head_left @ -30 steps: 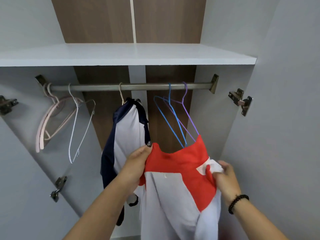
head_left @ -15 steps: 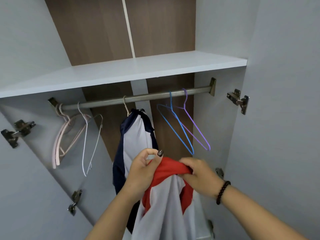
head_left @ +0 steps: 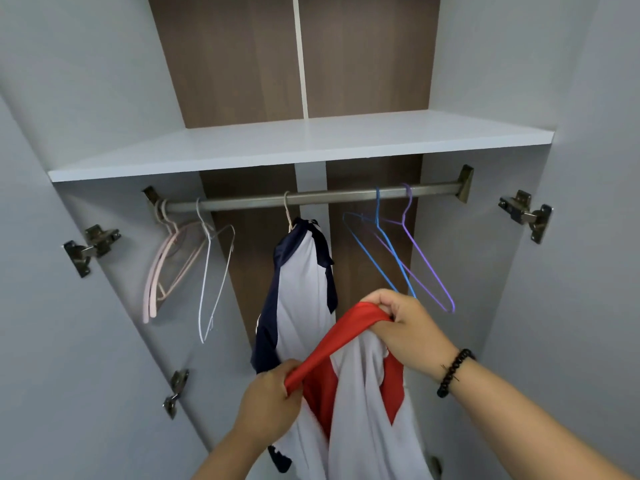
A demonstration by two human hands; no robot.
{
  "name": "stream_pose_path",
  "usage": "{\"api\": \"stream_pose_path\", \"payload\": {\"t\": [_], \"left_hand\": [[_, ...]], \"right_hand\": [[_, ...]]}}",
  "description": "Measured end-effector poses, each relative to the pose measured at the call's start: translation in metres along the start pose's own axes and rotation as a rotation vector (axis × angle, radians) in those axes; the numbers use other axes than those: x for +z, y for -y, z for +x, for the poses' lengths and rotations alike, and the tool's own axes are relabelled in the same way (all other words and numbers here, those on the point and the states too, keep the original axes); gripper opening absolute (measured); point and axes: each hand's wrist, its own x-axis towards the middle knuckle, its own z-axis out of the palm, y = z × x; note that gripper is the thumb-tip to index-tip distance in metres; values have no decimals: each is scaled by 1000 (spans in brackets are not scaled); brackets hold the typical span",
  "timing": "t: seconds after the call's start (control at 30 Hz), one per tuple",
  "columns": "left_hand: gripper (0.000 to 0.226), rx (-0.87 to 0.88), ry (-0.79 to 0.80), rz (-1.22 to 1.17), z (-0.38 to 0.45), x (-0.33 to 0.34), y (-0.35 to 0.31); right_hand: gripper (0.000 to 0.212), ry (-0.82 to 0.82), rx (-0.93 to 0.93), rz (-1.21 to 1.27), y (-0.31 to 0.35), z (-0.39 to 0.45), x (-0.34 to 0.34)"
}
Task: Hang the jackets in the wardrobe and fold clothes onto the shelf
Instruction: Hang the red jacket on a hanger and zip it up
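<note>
Grey wardrobe walls with a brown wooden back panel stood open before us. We held the red and white soft jacket in front of the rail, below the white flat shelf. Our right hand pinched the red collar edge high, with curled fingers, and our left hand gripped the same red band lower, so the band was stretched between them.

Just behind it, the navy and white jacket was already hanging on a pale hanger from the grey metal rail. To the right hung the blue wire hanger and the purple wire hanger, both free. At the left were the pink hangers and the white wire hanger.

We judged that one jacket was done. The red one still needed a hanger, and nothing folded lay on the shelf yet.
</note>
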Motion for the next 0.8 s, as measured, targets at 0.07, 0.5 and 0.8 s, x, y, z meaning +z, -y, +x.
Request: {"api": "stream_pose_path", "payload": {"t": [0.07, 0.5, 0.8], "left_hand": [[33, -59, 8, -43, -5, 2, 13], [21, -74, 54, -586, 17, -26, -9], [33, -174, -52, -920, 98, -43, -38]], "right_hand": [[26, -86, 29, 38, -1, 6, 1], [24, -273, 343, -85, -42, 43, -19], [22, 154, 356, -314, -56, 81, -22]]}}
